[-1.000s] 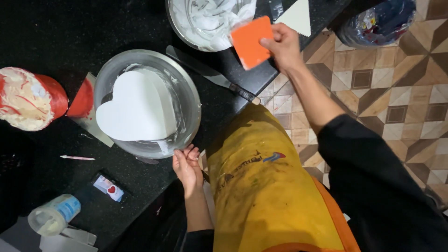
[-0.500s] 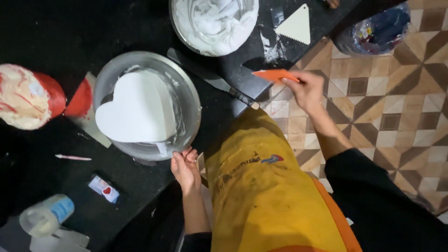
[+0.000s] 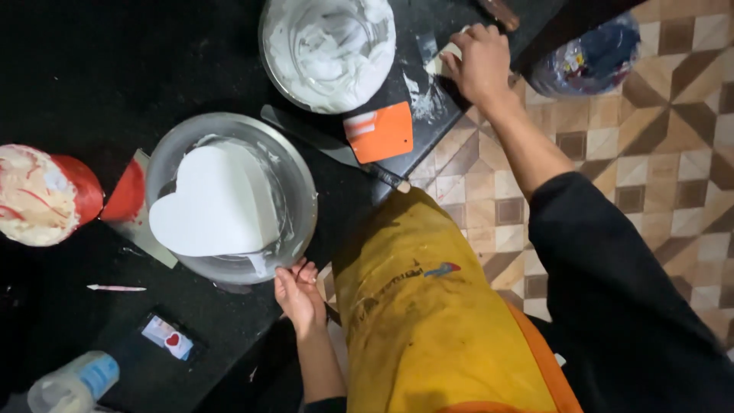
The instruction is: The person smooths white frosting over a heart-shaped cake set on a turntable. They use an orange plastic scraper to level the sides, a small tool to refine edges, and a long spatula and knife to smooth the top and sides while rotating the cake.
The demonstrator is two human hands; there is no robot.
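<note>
While the left hand (image 3: 300,297) steadies the near rim of a round metal turntable (image 3: 300,191) with loose, parted fingers, its heart-shaped iced cake (image 3: 214,203) sits centred, likely soft and easily marred, best moved by the stand's rim. Far right, the right hand (image 3: 480,61) curls over a pale object at the black counter's (image 3: 92,69) edge, grip apparently closed though unclear. Between them lie a cream bowl (image 3: 329,53) and orange scraper (image 3: 380,131); open counter remains far left.

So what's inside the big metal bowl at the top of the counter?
The metal bowl holds white cream, spread in thick swirls over the bottom and up the walls. The cream covers most of the inside, so anything beneath it cannot be seen. Neither hand is in it.
</note>
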